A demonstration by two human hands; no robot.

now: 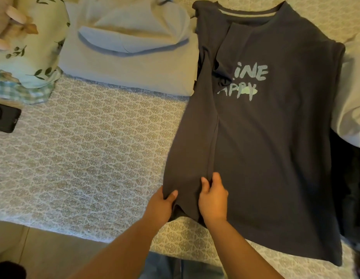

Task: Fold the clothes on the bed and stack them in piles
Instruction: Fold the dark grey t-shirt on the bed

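Looking down from the head camera, I see the dark grey T-shirt (271,154) spread front-up on the bed (90,150), its left side folded in over the chest so the flap covers the start of the pale printed lettering (246,82). My left hand (162,202) has its grip closed on the hem of that folded flap, thumb on top of the cloth and fingers tucked beneath it. My right hand (212,200) lies just beside it on the shirt, fingers curled into the fabric at the fold line, holding a small pinch of it. A folded light blue garment (130,63) sits at the far side of the bed, touching the shirt's left edge. A leaf-print pillow (32,55) and a dark phone (5,118) lie at the far left, and pale cloth (350,101) pokes out to the shirt's right.
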